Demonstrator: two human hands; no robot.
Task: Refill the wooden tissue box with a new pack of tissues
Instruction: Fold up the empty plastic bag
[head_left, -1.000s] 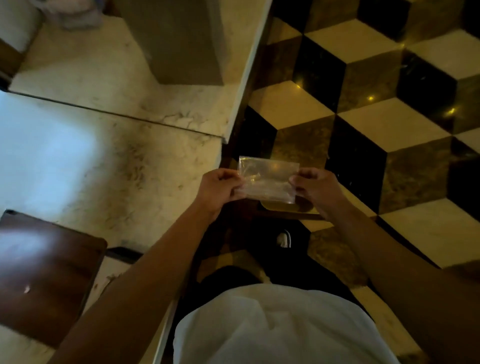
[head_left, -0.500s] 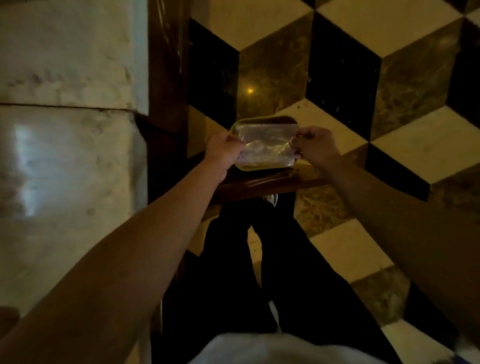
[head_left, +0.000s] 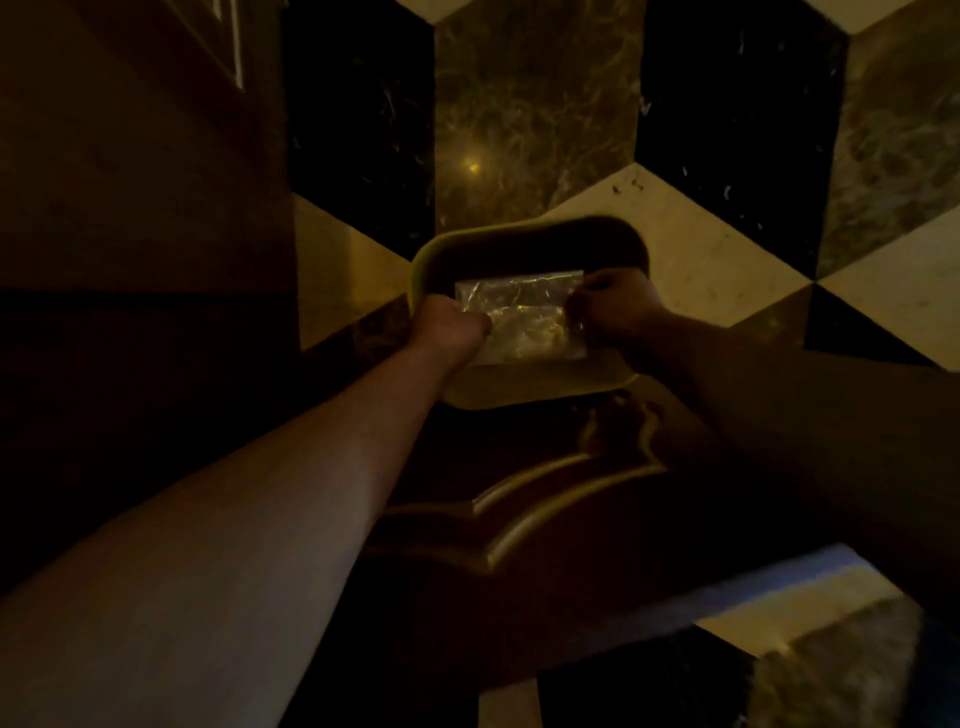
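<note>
A clear, crinkled plastic wrapper (head_left: 522, 317) is stretched flat between my two hands. My left hand (head_left: 449, 327) pinches its left edge and my right hand (head_left: 618, 306) pinches its right edge. The wrapper hangs right over the dark opening of a yellow-rimmed bin (head_left: 524, 244) that stands on the floor. Whether anything is inside the wrapper cannot be told in this dim light. The wooden tissue box is not in view.
A dark carved wooden ledge (head_left: 545, 499) runs under my forearms. Dark wooden furniture (head_left: 135, 208) fills the left side. The floor (head_left: 701, 234) is a cube pattern of black, brown and cream marble tiles.
The view has swung down and closer to the floor and has grown darker. Both hands have carried the wrapper down over the bin's opening, still gripping its two ends.
</note>
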